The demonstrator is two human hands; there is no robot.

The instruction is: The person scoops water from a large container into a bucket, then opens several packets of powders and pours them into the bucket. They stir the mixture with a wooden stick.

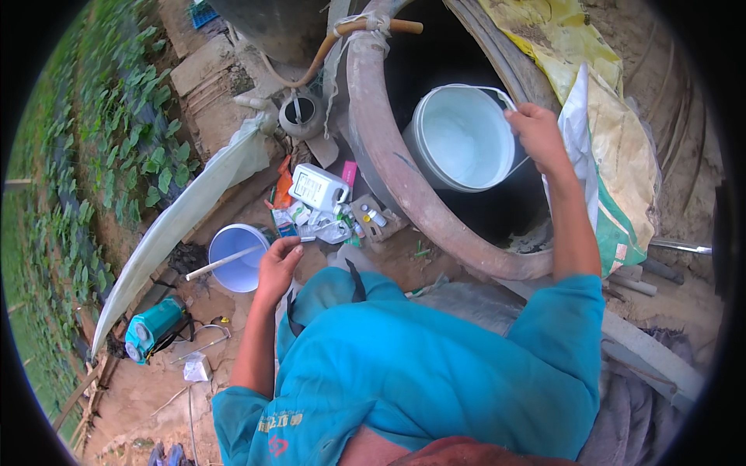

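My right hand [535,135] grips the wire handle of a white plastic bucket [465,140], which is tilted over the dark opening of a large round vat [428,198]. The bucket's pale inside faces up and looks to hold no more than a little liquid, if any. My left hand [282,262] hangs at the left beside a second bucket [238,256] on the ground, in which a white stick [224,262] leans on the rim. Near the left fingertips is a small pale object; whether they hold it I cannot tell.
A white jug [317,187], small bottles [377,218] and packets lie between the second bucket and the vat. A teal backpack sprayer [154,329] and a small white box [197,367] are at lower left. Sacks [618,157] drape the vat's right side; a hose [320,61] is tied to its rim.
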